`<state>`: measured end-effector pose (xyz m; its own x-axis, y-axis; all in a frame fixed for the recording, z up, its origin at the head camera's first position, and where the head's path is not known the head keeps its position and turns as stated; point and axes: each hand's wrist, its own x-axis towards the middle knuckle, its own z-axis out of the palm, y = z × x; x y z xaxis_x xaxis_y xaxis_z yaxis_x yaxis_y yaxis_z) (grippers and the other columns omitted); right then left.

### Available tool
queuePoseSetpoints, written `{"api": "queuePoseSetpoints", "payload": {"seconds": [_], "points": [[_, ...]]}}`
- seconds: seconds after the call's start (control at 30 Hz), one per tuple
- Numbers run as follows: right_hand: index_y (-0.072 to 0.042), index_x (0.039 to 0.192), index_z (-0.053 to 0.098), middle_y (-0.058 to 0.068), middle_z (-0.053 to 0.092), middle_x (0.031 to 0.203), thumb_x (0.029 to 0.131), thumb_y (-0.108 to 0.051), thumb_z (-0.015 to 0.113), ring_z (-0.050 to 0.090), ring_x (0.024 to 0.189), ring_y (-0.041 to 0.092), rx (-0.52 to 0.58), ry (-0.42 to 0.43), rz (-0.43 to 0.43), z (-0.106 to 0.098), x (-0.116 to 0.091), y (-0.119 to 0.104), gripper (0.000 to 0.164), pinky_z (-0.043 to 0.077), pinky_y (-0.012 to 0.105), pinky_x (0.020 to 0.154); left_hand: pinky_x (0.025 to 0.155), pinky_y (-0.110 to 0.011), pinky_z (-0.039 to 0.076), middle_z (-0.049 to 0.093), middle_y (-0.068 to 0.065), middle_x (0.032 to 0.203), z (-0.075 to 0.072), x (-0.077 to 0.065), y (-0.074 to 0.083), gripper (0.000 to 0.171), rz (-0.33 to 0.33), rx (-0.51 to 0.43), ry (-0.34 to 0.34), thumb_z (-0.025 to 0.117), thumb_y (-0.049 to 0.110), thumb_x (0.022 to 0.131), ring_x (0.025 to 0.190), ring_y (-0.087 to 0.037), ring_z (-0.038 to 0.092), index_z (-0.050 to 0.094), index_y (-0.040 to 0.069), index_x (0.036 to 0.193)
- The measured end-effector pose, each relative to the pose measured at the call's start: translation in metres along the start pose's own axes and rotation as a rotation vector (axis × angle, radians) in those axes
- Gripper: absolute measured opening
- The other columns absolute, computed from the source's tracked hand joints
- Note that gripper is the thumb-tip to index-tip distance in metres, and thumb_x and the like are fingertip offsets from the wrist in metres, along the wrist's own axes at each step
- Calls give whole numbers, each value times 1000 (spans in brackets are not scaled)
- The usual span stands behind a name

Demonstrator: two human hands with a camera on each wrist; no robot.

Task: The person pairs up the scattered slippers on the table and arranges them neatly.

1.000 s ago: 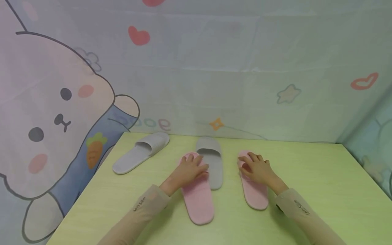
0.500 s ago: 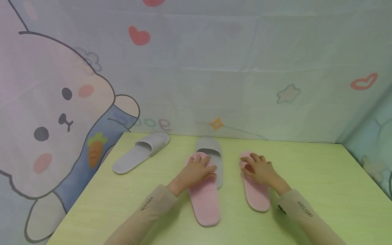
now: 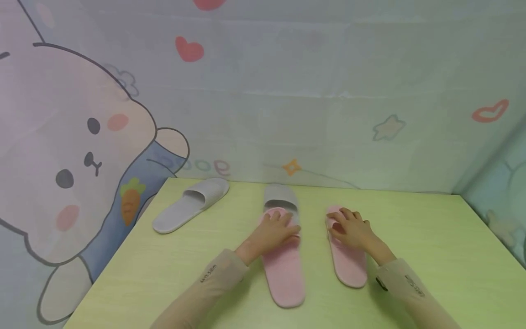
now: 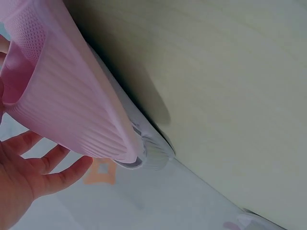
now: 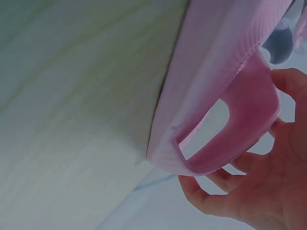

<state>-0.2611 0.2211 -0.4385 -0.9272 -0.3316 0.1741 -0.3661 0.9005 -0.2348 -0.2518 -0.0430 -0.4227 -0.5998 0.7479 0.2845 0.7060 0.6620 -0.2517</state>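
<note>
Two pink slippers lie side by side on the pale green table [image 3: 419,237]. My left hand [image 3: 277,228] rests flat on the strap of the left pink slipper [image 3: 284,276], fingers spread, thumb out to the right. That slipper's toe covers the heel end of a grey slipper [image 3: 279,195] behind it. My right hand [image 3: 351,226] lies on the toe of the right pink slipper [image 3: 351,267]. The left wrist view shows the ribbed pink slipper [image 4: 72,110], the grey slipper [image 4: 156,155] under it and my left hand's fingers [image 4: 53,167]. In the right wrist view my fingers [image 5: 216,191] lie loosely bent past the pink strap [image 5: 240,139].
A second grey slipper [image 3: 191,206] lies at an angle near the table's back left corner. A cartoon-print cloth backdrop [image 3: 287,100] walls the table at the back and both sides. Bare tabletop stretches to the right and along the front edge.
Both pink slippers have slid to the right and slightly toward me under my hands. The left one now covers more of the grey slipper behind it.
</note>
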Motion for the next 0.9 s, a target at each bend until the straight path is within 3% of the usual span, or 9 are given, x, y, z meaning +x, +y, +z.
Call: {"api": "queuePoseSetpoints", "payload": {"seconds": [0.5,0.7,0.9], "points": [[-20,122,45,24,39,131,85,-31,54,38,111,51,8,-14,8,-2,-2,4,39,36,67,73,79,-41,45,52,-4,123,3,25,15,32,2,-106,-63,37,49,90,105,-25,51,54,30,109],[-20,122,45,25,38,131,86,-30,54,38,111,52,9,-19,5,-2,-3,3,38,36,68,72,81,-40,43,53,-3,122,2,37,24,32,4,-128,-100,39,50,89,105,-24,49,56,29,107],[-19,121,46,26,37,132,86,-29,53,37,111,53,18,-20,19,-6,-6,4,38,36,68,72,77,-35,42,53,-1,118,2,46,31,30,32,-119,-91,39,50,89,101,-21,49,55,29,103]]}}
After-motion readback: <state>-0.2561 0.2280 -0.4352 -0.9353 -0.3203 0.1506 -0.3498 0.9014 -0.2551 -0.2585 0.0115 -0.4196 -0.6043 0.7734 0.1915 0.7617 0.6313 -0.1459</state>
